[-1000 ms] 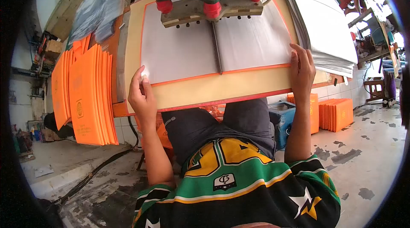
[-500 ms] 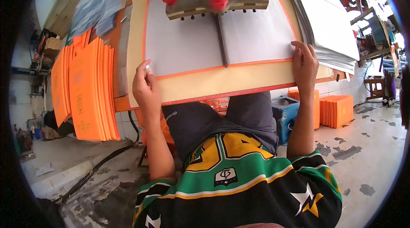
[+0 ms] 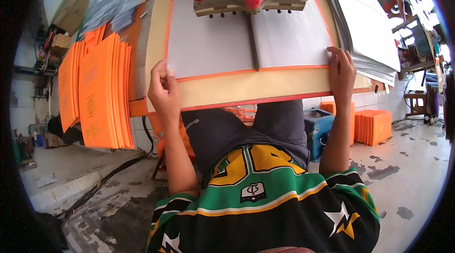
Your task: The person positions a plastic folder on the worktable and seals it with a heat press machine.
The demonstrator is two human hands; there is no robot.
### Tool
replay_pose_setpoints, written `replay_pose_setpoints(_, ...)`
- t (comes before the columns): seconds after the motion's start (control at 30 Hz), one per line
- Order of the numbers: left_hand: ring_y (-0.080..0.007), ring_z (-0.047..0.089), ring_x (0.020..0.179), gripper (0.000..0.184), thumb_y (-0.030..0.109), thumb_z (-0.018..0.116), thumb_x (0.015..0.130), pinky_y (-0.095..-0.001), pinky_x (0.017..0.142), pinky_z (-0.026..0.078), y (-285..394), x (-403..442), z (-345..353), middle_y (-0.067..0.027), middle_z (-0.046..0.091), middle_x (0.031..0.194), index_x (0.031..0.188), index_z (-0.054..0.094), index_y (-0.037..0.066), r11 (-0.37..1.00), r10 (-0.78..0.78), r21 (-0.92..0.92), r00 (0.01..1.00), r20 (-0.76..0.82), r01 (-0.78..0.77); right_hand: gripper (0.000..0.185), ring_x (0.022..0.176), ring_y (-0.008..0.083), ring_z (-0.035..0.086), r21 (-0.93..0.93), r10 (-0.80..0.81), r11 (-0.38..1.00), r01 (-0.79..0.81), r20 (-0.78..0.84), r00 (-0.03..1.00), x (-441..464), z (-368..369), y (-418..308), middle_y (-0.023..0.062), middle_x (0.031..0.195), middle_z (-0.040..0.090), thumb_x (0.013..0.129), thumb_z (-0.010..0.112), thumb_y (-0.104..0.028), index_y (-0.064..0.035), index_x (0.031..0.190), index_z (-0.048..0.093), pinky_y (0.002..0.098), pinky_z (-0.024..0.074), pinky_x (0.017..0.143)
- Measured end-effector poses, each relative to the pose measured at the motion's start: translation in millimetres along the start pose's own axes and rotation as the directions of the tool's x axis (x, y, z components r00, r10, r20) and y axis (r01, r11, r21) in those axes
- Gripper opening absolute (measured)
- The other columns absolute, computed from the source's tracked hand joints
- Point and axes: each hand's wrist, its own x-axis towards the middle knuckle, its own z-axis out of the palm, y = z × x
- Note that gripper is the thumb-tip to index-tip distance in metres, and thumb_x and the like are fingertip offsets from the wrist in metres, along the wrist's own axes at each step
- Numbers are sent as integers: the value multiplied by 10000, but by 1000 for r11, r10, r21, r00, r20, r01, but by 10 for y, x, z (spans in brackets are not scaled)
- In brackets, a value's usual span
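Note:
An opened-out folder cover point(image 3: 211, 39) with an orange border and a whitish, plastic-looking sheet on each half lies on a cream board point(image 3: 227, 84). A dark strip runs down its middle. My left hand point(image 3: 164, 87) is closed at the cover's near left corner, thumb and fingers pinched together there. At the near right corner my right hand point(image 3: 341, 70) has its fingers bent over the edge, with the thumb partly hidden. Above the far part of the cover hangs a machine head point(image 3: 251, 0) with red knobs and a metal bar.
Orange folders point(image 3: 102, 94) stand in a bundle on the left, below a pile of clear plastic sheets point(image 3: 113, 1). White sheets point(image 3: 365, 25) are stacked on the right. A blue box point(image 3: 316, 129) and more orange folders point(image 3: 373, 126) stand low on the right.
My left fingers have closed in on the near left corner of the cover. My right hand stays at the right corner. The whole view has shifted slightly.

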Motion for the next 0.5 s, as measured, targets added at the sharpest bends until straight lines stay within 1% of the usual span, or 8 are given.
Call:
replay_pose_setpoints(0.03,-119,558,708,328,40,643,1069,-318,659,483,-15,-2,-2,-25,639,823,1390,707,67,999,32,-5,999,-18,-32,208,940,373,729,26,-32,999,32,-11,999,1,-2,-8,193,1037,712,1045,605,-39,-45,1196,747,450,566,851)
replay_pose_setpoints(0.1,-107,562,732,322,42,636,1083,-303,671,484,-24,-9,-12,-16,646,843,1397,708,52,998,62,11,998,1,-62,199,920,358,730,14,-6,1000,6,-30,1000,-8,11,-20,185,1024,706,1039,609,-30,-43,1185,743,441,567,829)
replay_pose_setpoints(0.17,-96,562,758,312,46,630,1095,-291,680,478,-31,-9,17,-5,657,874,1397,709,33,996,89,2,994,-55,-89,198,901,352,727,34,-17,999,18,-36,999,-9,-3,-46,185,1014,698,1038,612,-24,-46,1183,743,439,565,808)
replay_pose_setpoints(0.23,-89,559,775,304,53,629,1105,-286,687,476,-6,-19,6,1,664,903,1396,710,23,995,96,9,995,-35,-96,206,876,354,715,34,-21,999,23,-56,998,-14,23,-14,183,999,687,1036,613,-20,-55,1188,747,439,560,792)
replay_pose_setpoints(0.3,-92,564,782,297,58,635,1107,-287,690,475,-9,-16,25,-7,669,914,1392,713,25,989,145,14,986,-86,-144,210,858,354,706,50,-30,998,33,-64,998,-12,20,-13,178,983,676,1036,614,-22,-58,1190,751,443,554,783)
replay_pose_setpoints(0.43,-102,581,798,288,62,639,1109,-291,702,488,15,-32,0,-14,676,926,1384,713,23,994,101,38,992,-71,-99,208,859,365,702,15,-5,1000,6,-50,999,-12,-18,-48,182,986,680,1030,622,-23,-45,1194,748,447,554,789)
replay_pose_setpoints(0.5,-134,593,854,290,92,652,1101,-322,776,501,-6,-39,-11,-37,687,988,1377,714,32,998,52,-35,997,-53,-53,211,879,376,706,22,-9,1000,10,-49,999,-16,-11,-47,190,1002,689,1031,619,-24,-44,1195,749,452,557,803)
